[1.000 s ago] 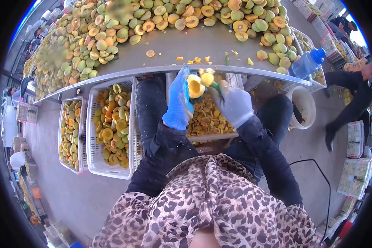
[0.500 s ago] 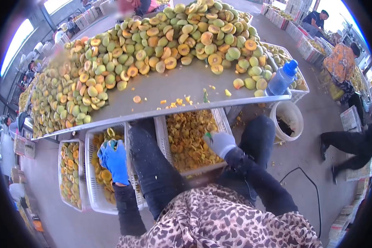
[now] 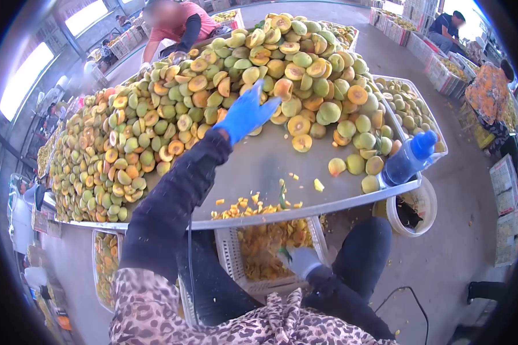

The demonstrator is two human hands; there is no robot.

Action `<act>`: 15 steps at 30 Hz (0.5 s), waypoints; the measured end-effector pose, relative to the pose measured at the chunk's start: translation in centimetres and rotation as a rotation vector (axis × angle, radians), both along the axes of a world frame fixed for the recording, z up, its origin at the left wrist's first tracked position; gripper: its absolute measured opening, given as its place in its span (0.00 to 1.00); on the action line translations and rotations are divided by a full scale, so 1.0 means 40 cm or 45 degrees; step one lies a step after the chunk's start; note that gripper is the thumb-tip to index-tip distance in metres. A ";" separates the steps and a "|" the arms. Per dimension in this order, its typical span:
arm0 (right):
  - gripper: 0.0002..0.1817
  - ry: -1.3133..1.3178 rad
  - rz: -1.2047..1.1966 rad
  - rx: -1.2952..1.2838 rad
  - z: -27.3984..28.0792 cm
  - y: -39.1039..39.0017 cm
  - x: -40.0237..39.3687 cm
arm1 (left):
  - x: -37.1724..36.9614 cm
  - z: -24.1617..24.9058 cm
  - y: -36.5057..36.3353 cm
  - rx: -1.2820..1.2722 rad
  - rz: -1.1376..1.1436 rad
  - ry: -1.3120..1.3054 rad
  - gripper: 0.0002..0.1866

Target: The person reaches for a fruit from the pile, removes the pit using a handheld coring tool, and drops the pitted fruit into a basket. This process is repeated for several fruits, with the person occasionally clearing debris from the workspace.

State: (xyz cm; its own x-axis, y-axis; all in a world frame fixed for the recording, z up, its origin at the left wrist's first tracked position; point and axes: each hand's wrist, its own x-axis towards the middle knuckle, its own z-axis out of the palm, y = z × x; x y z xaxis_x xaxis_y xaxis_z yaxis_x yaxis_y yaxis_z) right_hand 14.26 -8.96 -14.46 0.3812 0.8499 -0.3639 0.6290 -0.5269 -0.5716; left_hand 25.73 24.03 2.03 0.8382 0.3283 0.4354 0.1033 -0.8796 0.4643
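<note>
My left hand (image 3: pixel 246 115), in a blue glove, reaches across the metal table (image 3: pixel 259 172) to the front of a heap of yellow-green peach halves (image 3: pixel 300 125). Its fingers are spread and nothing shows in them. My right hand (image 3: pixel 306 263), in a pale glove, is low between my knees, closed on a small green object (image 3: pixel 284 253) whose full shape is hidden. Beneath it sits a white crate (image 3: pixel 229 253) filled with orange-yellow fruit scraps. Small yellow bits (image 3: pixel 253 208) lie along the table's front edge.
A spray bottle with a blue top (image 3: pixel 410 158) stands at the table's right corner. Below it is a white bucket (image 3: pixel 427 213) with dark contents. Another crate of peaches (image 3: pixel 105 253) stands at left. A person in a red shirt (image 3: pixel 181 23) leans over the far side.
My left hand has risen from the crate at lower left to the heap on the table. My right hand stays over the scraps crate. The view has shifted, showing the person opposite more fully.
</note>
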 end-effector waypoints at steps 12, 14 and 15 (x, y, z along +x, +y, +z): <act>0.24 0.087 -0.058 0.153 -0.041 0.009 0.017 | 0.132 -0.206 -0.047 0.171 0.163 0.342 0.20; 0.24 0.066 -0.022 0.082 0.001 0.006 0.014 | 0.022 -0.231 -0.083 0.183 0.078 0.443 0.19; 0.24 0.068 -0.014 0.085 0.006 0.009 0.015 | -0.030 -0.232 -0.104 0.368 0.144 0.454 0.19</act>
State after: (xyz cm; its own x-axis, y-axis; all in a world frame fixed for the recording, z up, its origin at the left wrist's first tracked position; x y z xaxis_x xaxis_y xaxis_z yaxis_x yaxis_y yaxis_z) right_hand 14.85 -8.59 -14.21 0.3723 0.8687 -0.3266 0.5912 -0.4933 -0.6381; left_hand 24.54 19.85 -7.26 0.9179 0.3341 0.2142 0.3146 -0.9416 0.1204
